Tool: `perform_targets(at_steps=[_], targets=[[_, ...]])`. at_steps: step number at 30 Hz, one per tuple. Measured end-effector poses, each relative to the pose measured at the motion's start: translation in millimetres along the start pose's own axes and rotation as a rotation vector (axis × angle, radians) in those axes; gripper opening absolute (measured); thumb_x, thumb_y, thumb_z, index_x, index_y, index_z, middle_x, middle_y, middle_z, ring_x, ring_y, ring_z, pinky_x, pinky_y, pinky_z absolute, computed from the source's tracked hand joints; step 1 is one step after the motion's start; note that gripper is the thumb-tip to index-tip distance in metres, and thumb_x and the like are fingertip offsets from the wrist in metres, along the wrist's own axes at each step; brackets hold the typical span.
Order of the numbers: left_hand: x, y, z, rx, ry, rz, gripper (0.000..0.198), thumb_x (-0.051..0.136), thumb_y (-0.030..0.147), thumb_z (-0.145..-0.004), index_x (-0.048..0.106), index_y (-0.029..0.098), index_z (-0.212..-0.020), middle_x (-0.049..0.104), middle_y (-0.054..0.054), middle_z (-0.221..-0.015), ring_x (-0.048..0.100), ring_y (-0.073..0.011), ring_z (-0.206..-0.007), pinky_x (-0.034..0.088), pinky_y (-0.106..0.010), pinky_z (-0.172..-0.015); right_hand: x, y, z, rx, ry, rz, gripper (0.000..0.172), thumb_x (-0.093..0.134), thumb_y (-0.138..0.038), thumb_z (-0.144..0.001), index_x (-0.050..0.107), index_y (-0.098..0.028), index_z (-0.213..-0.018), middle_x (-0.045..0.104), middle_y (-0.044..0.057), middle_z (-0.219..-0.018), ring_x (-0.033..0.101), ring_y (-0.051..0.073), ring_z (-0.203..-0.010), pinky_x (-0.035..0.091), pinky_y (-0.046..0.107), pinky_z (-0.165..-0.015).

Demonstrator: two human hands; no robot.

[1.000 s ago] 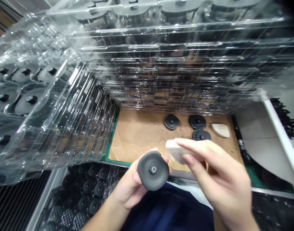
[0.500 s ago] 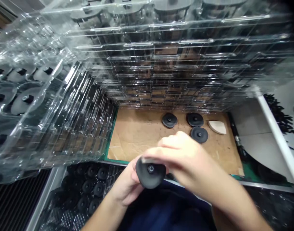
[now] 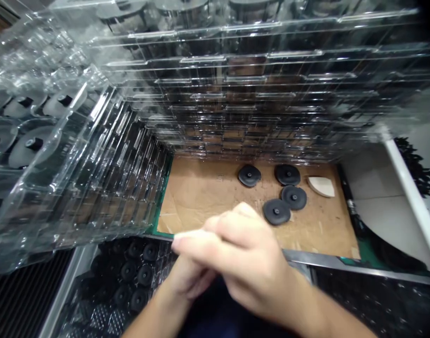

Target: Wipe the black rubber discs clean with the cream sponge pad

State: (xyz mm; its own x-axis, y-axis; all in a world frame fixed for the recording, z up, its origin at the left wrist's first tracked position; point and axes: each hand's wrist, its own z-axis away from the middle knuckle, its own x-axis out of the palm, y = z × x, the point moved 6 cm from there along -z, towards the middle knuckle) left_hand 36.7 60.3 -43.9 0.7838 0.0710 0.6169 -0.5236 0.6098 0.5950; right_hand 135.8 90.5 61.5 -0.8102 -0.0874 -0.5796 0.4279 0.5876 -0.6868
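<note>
My right hand is closed and lies over my left hand, its fingers reaching across to the left. My left hand curls underneath, with most of its fingers covered. Whatever the two hands hold between them is hidden at this moment. Just beyond my right hand, a round black disc with a small central stud lies on a cardboard sheet. It touches a second black disc. Farther back are another disc and one more disc to its left.
Stacked clear plastic trays wall off the back, and another tray stack stands left, black discs in its top. A pale curved piece lies at the cardboard's right. Below left, a tray of black discs sits beside a metal edge.
My right hand has come left and down over my left hand, covering the black disc that was visible in it. A disc on the cardboard, near where my right hand was, now shows.
</note>
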Motion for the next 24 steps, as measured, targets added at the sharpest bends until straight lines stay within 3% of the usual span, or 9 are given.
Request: perform_targets(at_steps=[3, 6, 8, 12, 15, 17, 20, 22, 24], targets=[[-5.5, 1.3, -3.4, 0.009, 0.017, 0.058, 0.050, 0.081, 0.046, -0.061, 0.071, 0.024, -0.104, 0.073, -0.001, -0.092, 0.067, -0.0179, -0.088, 0.053, -0.024, -0.080, 6.5, 39.4, 10.9, 0.277, 0.056, -0.066, 0.024, 0.047, -0.016, -0.094, 0.069, -0.021, -0.103, 0.073, 0.001, -0.091, 0.064, 0.015, -0.083, 0.042, 0.030, -0.074], [-12.4, 5.3, -4.0, 0.032, 0.027, 0.119, 0.062, 0.081, 0.046, -0.060, 0.065, 0.026, -0.117, 0.073, -0.004, -0.102, 0.069, -0.0189, -0.091, 0.050, -0.029, -0.090, 20.2, 78.7, 43.2, 0.546, 0.104, -0.073, 0.021, 0.054, -0.023, -0.092, 0.070, -0.022, -0.105, 0.073, 0.002, -0.098, 0.066, 0.016, -0.087, 0.048, 0.029, -0.078], [-16.9, 4.9, -3.4, 0.029, 0.043, 0.132, 0.063, 0.081, 0.045, -0.061, 0.064, 0.026, -0.119, 0.072, -0.006, -0.109, 0.068, -0.0206, -0.097, 0.050, -0.029, -0.091, 34.3, 92.9, 67.0, 0.606, 0.122, -0.082, 0.023, 0.052, -0.025, -0.093, 0.069, -0.021, -0.108, 0.073, 0.004, -0.101, 0.066, 0.016, -0.085, 0.050, 0.028, -0.075], [-19.4, 1.6, -2.4, 0.023, 0.039, 0.140, 0.058, 0.081, 0.041, -0.064, 0.065, 0.026, -0.117, 0.067, -0.007, -0.125, 0.062, -0.0226, -0.113, 0.050, -0.027, -0.091, 51.4, 102.8, 93.7, 0.628, 0.097, -0.094, 0.020, 0.056, -0.026, -0.090, 0.073, -0.019, -0.098, 0.074, 0.004, -0.086, 0.067, 0.015, -0.072, 0.053, 0.026, -0.066], [-13.3, 2.6, -2.1, 0.045, 0.000, 0.137, 0.055, 0.079, 0.041, -0.065, 0.065, 0.028, -0.117, 0.068, -0.006, -0.124, 0.064, -0.0225, -0.111, 0.051, -0.028, -0.091, 31.7, 92.1, 85.2, 0.658, 0.144, -0.085, 0.022, 0.057, -0.027, -0.090, 0.072, -0.019, -0.103, 0.073, 0.005, -0.087, 0.064, 0.014, -0.066, 0.051, 0.025, -0.058], [-9.0, 2.9, -2.4, 0.061, 0.003, 0.121, 0.058, 0.081, 0.040, -0.063, 0.065, 0.027, -0.117, 0.069, -0.005, -0.122, 0.066, -0.0220, -0.107, 0.052, -0.027, -0.089, 8.6, 72.1, 69.3, 0.649, 0.255, -0.068, 0.024, 0.056, -0.026, -0.091, 0.069, -0.021, -0.110, 0.073, 0.005, -0.096, 0.064, 0.014, -0.070, 0.051, 0.024, -0.057], [-5.8, 0.8, -2.9, 0.073, 0.040, 0.087, 0.061, 0.081, 0.041, -0.063, 0.063, 0.026, -0.119, 0.070, -0.005, -0.117, 0.065, -0.0218, -0.106, 0.052, -0.026, -0.087, -12.4, 26.1, 40.3, 0.420, 0.376, -0.045, 0.023, 0.054, -0.018, -0.091, 0.067, -0.021, -0.110, 0.073, 0.005, -0.104, 0.066, 0.017, -0.085, 0.053, 0.027, -0.069], [-6.3, -1.3, -2.6, 0.064, 0.057, 0.082, 0.054, 0.078, 0.040, -0.068, 0.064, 0.027, -0.118, 0.070, -0.004, -0.115, 0.064, -0.0210, -0.107, 0.050, -0.029, -0.093, -8.2, 1.6, 26.6, 0.242, 0.284, -0.039, 0.024, 0.049, -0.013, -0.092, 0.066, -0.015, -0.110, 0.073, 0.007, -0.098, 0.066, 0.018, -0.085, 0.053, 0.032, -0.076], [-9.4, -2.2, -1.6, 0.055, 0.095, 0.073, 0.047, 0.080, 0.031, -0.068, 0.065, 0.030, -0.113, 0.070, -0.001, -0.115, 0.064, -0.0195, -0.105, 0.048, -0.030, -0.096, 4.6, -4.3, 21.2, 0.217, 0.087, -0.075, 0.024, 0.048, -0.012, -0.092, 0.067, -0.013, -0.106, 0.073, 0.007, -0.091, 0.066, 0.018, -0.079, 0.053, 0.031, -0.073]])
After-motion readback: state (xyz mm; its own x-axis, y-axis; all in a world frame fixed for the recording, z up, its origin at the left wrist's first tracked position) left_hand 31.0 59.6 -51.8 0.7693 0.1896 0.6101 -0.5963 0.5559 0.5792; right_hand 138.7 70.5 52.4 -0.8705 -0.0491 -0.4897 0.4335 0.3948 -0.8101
